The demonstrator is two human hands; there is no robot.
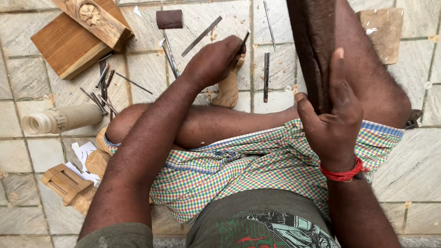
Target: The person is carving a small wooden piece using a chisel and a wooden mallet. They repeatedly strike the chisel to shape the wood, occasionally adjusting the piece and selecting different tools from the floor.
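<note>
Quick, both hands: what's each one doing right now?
Left hand: closed around a thin metal carving tool, over a small wooden piece.
Right hand: open, fingers extended, gripping nothing, against a dark wooden block.

- Small dark brown rectangular pouch-like packet (169,19) on the tiled floor at 11 o'clock.
- No labels, signs or screens visible.

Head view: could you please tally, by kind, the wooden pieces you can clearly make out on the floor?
Carved flower block: 1
Flat boards: 2
Turned cylinder: 1
Slatted frame: 1
Small pale carving at the left hand and its chisel: 1
Total: 6
</note>
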